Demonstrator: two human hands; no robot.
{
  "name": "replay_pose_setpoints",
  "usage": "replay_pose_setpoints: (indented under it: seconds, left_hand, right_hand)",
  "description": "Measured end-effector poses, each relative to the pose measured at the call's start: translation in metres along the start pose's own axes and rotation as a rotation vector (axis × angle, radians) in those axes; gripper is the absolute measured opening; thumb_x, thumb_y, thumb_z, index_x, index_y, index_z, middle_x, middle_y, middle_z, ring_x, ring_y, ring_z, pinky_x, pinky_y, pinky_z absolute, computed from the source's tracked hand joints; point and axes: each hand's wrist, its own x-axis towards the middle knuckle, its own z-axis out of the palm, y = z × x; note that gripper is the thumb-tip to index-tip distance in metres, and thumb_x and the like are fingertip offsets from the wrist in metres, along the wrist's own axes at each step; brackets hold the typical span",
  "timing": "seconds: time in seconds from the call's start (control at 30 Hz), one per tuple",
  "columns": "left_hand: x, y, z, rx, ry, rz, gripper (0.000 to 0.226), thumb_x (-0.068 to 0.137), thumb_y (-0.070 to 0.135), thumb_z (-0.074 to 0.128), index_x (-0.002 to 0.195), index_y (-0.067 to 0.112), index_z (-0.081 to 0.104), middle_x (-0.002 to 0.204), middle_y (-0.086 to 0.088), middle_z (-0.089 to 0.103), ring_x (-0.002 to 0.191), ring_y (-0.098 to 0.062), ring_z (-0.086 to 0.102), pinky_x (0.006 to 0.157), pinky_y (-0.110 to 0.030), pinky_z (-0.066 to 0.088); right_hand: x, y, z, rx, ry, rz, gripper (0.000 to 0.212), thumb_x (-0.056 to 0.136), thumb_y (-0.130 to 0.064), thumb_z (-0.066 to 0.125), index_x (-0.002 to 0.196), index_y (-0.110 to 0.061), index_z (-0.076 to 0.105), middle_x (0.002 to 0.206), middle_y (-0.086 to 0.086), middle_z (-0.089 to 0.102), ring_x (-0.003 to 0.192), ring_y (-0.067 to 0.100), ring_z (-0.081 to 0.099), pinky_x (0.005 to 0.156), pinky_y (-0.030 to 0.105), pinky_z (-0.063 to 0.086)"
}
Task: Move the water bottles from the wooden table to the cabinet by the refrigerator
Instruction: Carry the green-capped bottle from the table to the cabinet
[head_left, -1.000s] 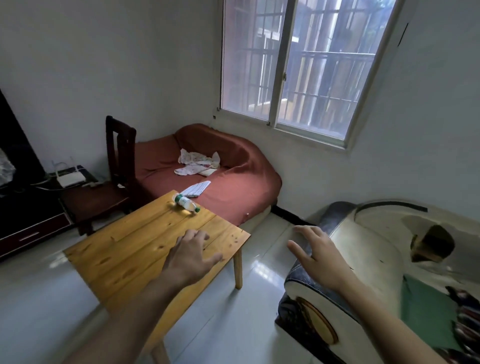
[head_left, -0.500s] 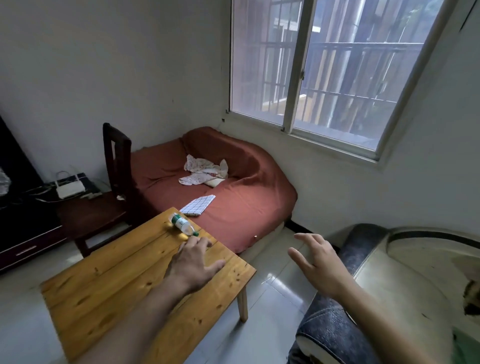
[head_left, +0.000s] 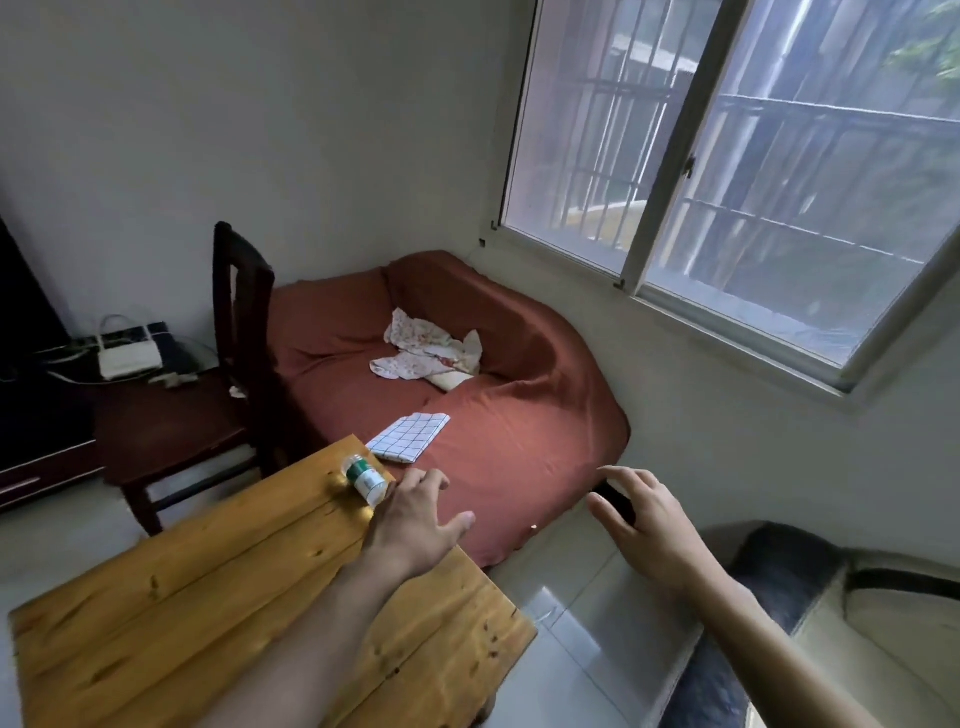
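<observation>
Wooden table (head_left: 208, 597) at lower left of frame; one bottle (head_left: 365, 479) lies on its side near the table's far corner. Red couch (head_left: 519, 415) at centre carries a checked cloth (head_left: 408, 435) near its front edge and crumpled floral fabric (head_left: 426, 351) farther back. Dark chair (head_left: 171, 421) at left, small pale scrap on seat.

Pale walls, barred window (head_left: 753, 171), rust-covered sofa (head_left: 519, 415), dark wooden chair (head_left: 208, 395), glossy tiled floor (head_left: 582, 623).

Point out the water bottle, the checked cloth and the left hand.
water bottle (head_left: 363, 479), head view, on its green and white label.
checked cloth (head_left: 408, 436), head view, on its middle.
left hand (head_left: 415, 525), head view, on its back.
</observation>
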Motion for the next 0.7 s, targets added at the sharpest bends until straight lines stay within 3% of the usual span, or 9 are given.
replay_pose_setpoints:
  seconds: [0.17,0.3,0.5,0.7]
  left_hand:
    - [0.031,-0.027,0.007,-0.03,-0.03,-0.137,0.05,0.083,0.056,0.065,0.12,0.024,0.054,0.121,0.001,0.049,0.111,-0.017,0.052,0.092,-0.033,0.051]
    - [0.064,-0.038,0.014,-0.017,0.0,-0.256,0.045,0.087,0.048,0.065,0.122,0.023,0.053,0.126,0.001,0.046,0.104,-0.011,0.046,0.083,-0.024,0.042]
    - [0.095,-0.029,0.035,0.019,0.017,-0.465,0.046,0.088,0.05,0.063,0.126,0.027,0.05,0.132,0.005,0.045,0.121,-0.016,0.047,0.097,-0.032,0.045]
    - [0.107,-0.027,0.053,0.05,0.028,-0.579,0.046,0.089,0.053,0.06,0.126,0.029,0.05,0.126,0.008,0.044,0.119,-0.015,0.047,0.094,-0.029,0.044]
  right_hand:
    - [0.058,0.001,0.039,0.011,-0.115,-0.058,0.052,0.091,-0.056,0.052,0.134,-0.027,0.053,0.134,-0.005,0.052,0.126,0.018,0.047,0.106,0.035,0.039]
    - [0.117,0.01,0.062,0.045,-0.187,-0.115,0.052,0.092,-0.057,0.05,0.135,-0.029,0.051,0.138,-0.005,0.049,0.13,0.017,0.044,0.108,0.037,0.037]
    - [0.194,0.035,0.096,0.11,-0.336,-0.222,0.05,0.091,-0.058,0.05,0.132,-0.029,0.052,0.137,-0.003,0.052,0.126,0.019,0.047,0.104,0.041,0.041]
    - [0.244,0.04,0.123,0.066,-0.438,-0.292,0.053,0.092,-0.059,0.049,0.135,-0.028,0.051,0.14,0.0,0.05,0.126,0.021,0.045,0.103,0.041,0.043]
